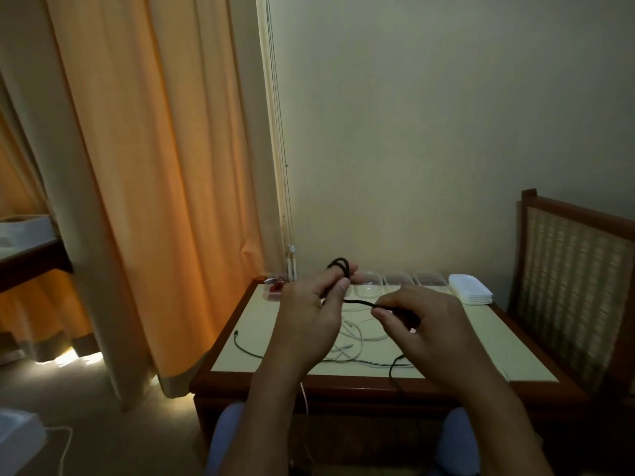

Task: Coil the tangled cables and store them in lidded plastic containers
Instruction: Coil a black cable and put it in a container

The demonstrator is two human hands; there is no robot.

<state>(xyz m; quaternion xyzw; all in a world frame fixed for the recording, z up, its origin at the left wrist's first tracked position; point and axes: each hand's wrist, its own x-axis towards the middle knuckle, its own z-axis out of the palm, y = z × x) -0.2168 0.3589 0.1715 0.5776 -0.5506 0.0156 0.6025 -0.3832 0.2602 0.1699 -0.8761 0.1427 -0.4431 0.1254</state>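
Observation:
A thick black cable [357, 303] is looped around the fingers of my left hand [311, 312], which holds the coil above the table. My right hand [417, 324] pinches the same cable a little to the right; its loose end trails down over the table's front edge. White cables [354, 338] lie tangled on the table under my hands. A thin black cable [245, 348] runs along the table's left front. Clear plastic containers [369, 286] stand in a row at the back; the leftmost container [275, 290] holds something red. A stack of white lids [469, 290] sits at the back right.
The low wooden table [515, 352] stands against the wall. An orange curtain [154, 201] hangs to the left, and a wooden chair with a woven back [577, 280] stands on the right. A white cord [65, 444] lies on the floor at lower left.

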